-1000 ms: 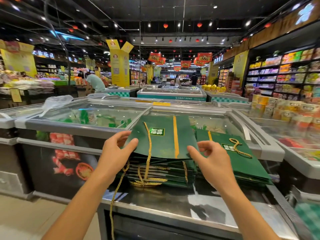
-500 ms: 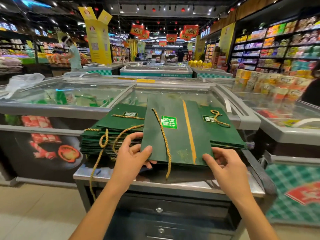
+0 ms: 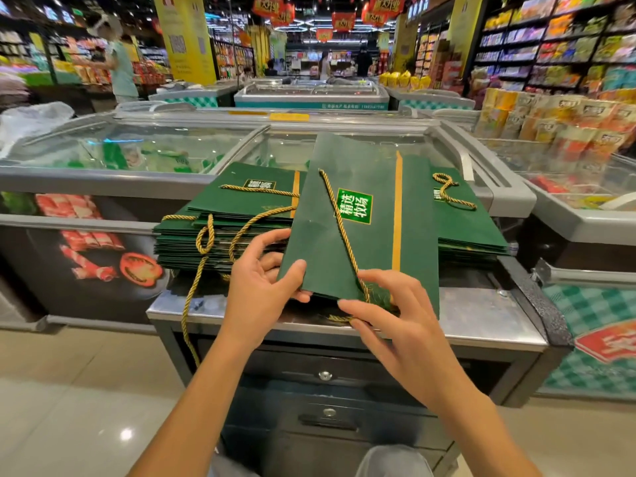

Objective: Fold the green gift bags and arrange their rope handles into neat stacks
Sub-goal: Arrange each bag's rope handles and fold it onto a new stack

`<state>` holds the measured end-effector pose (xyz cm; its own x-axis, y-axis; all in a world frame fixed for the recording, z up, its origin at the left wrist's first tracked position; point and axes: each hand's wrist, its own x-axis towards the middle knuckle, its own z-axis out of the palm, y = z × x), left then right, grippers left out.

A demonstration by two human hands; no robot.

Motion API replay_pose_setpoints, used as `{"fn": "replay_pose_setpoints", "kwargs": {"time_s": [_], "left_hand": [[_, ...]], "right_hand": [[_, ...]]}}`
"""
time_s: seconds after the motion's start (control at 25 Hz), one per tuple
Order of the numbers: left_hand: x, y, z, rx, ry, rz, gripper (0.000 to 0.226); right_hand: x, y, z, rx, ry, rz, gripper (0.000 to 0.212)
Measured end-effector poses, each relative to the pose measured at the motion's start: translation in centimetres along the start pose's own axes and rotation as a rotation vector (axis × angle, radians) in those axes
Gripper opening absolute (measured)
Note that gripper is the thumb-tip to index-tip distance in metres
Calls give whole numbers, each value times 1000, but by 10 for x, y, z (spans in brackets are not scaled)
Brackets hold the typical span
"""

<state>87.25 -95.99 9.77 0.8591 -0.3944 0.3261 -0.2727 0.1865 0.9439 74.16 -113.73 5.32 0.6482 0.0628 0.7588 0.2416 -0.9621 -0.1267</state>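
Observation:
A flat dark green gift bag (image 3: 371, 232) with a gold stripe and a light green label is lifted over the counter. My left hand (image 3: 261, 280) grips its near left corner, thumb on top. My right hand (image 3: 389, 315) pinches the gold rope handle (image 3: 339, 222) at the bag's near edge. To the left lies a thick stack of folded green bags (image 3: 223, 228) with rope handles hanging over its front. A second stack (image 3: 471, 228) lies to the right, partly hidden behind the held bag.
The stacks sit on a steel counter (image 3: 481, 321) with drawers (image 3: 325, 375) below. Glass-topped freezer chests (image 3: 137, 149) stand behind and to both sides. A person (image 3: 120, 63) stands far left by the shelves. Packaged goods (image 3: 557, 122) are piled at right.
The camera tilted down and closer. My right hand moved from the bag's near right corner leftwards to the rope handle at the near edge. My left hand keeps its hold.

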Motion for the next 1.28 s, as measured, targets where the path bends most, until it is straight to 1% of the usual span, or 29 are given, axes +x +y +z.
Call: {"fn": "replay_pose_setpoints", "kwargs": {"time_s": [0.04, 0.16, 0.28, 0.36, 0.48, 0.6, 0.76, 0.84, 0.92, 1.0, 1.08, 1.16, 1.28], "left_hand": [[0, 0, 0, 16, -5, 0, 40], [2, 0, 0, 51, -41, -27, 39], [4, -2, -2, 39, -89, -60, 37], [4, -3, -1, 55, -100, -61, 32], [4, -4, 3, 78, -56, -38, 23], [8, -5, 2, 164, -9, 1, 17], [7, -7, 1, 171, -19, -24, 18], [6, -6, 1, 167, -30, -22, 16], [6, -6, 0, 167, -45, -9, 13], [6, -6, 0, 157, -57, -2, 11], [5, -5, 0, 135, -74, -2, 13], [4, -5, 1, 124, -98, -5, 23], [5, -5, 1, 105, -116, 3, 27]], "right_hand": [[-1, 1, 3, 22, 13, 27, 21], [-3, 3, 5, 93, 45, 93, 21], [-4, 1, 7, -1, -1, 75, 27], [-5, 1, 8, -10, 12, 65, 24], [-8, 2, 10, 34, 26, 44, 20], [-6, 2, 7, 97, -11, 69, 19], [-5, 1, 2, 169, -52, 96, 11], [-5, 0, -1, 206, -65, 114, 12], [-4, 0, -5, 282, -88, 152, 15], [-1, 2, -7, 386, -115, 221, 28], [0, 5, -11, 472, -110, 306, 34], [3, 6, -16, 502, -53, 376, 29], [9, 2, -20, 563, 8, 469, 24]]}}
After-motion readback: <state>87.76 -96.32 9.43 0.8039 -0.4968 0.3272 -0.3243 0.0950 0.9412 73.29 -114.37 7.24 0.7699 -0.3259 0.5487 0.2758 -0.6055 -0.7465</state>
